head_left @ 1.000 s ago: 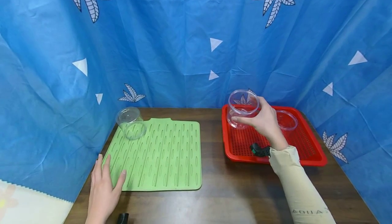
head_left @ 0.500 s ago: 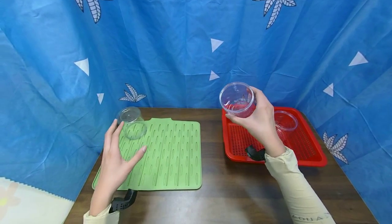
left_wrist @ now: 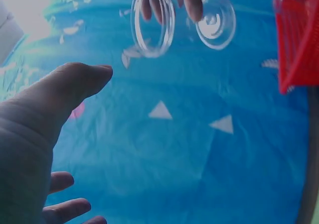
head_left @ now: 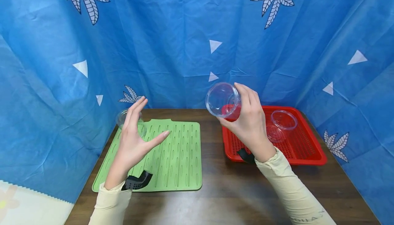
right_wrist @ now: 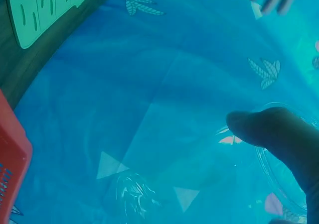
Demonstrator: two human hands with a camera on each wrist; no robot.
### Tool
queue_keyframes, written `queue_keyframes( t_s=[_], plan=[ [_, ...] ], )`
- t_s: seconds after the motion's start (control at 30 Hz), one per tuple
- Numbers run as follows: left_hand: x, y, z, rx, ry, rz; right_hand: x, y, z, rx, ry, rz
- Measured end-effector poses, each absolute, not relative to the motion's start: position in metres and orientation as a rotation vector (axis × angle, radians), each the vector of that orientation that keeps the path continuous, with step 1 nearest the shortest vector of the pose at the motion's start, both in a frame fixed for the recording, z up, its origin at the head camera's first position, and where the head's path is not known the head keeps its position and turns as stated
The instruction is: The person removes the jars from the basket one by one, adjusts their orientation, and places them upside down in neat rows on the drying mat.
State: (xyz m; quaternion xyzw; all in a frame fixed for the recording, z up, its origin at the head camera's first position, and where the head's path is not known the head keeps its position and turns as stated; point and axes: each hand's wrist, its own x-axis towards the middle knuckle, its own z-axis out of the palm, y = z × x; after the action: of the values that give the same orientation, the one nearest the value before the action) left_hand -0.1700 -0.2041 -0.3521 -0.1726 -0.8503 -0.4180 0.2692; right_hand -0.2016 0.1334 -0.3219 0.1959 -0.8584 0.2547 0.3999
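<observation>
My right hand (head_left: 249, 122) grips a clear plastic cup (head_left: 222, 100) between thumb and fingers, raised above the near-left side of the red basket (head_left: 311, 155). The cup is tilted, its round mouth facing left and toward me; its rim and base also show in the left wrist view. Nothing is in my left hand (head_left: 130, 143), held over the green ridged mat (head_left: 172, 156) with thumb and fingers spread apart. Behind those fingers, partly hidden, a second clear cup (head_left: 121, 116) stands upside down on the mat's back left corner.
Inside the basket, toward its back right, stands another clear cup (head_left: 284, 119). Mat and basket lie on a dark wooden table (head_left: 212, 180), with a strip of wood between them. A blue patterned curtain (head_left: 172, 47) closes off the back and sides.
The cup in my right hand has risen out of the basket, moved left and tilted its mouth toward the left. My left hand has come forward and right over the mat, fingers spread.
</observation>
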Motion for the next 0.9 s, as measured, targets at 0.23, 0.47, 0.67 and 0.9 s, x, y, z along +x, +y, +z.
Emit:
queue_keyframes(
  t_s=[0.23,0.47,0.67,0.9],
  plan=[
    [-0.183,-0.174,-0.325,-0.641,-2.243,-1.120,-0.199,0.121,-0.316,0.550,-2.111,0.488],
    [-0.189,-0.149,-0.309,-0.779,-2.214,-1.070,-0.195,0.107,-0.311,0.626,-2.072,0.379],
    [-0.198,-0.130,-0.305,-0.895,-2.211,-1.109,-0.192,0.098,-0.311,0.643,-2.038,0.272],
    [-0.205,-0.117,-0.301,-1.006,-2.197,-1.198,-0.190,0.088,-0.315,0.649,-1.979,0.220]
  ],
)
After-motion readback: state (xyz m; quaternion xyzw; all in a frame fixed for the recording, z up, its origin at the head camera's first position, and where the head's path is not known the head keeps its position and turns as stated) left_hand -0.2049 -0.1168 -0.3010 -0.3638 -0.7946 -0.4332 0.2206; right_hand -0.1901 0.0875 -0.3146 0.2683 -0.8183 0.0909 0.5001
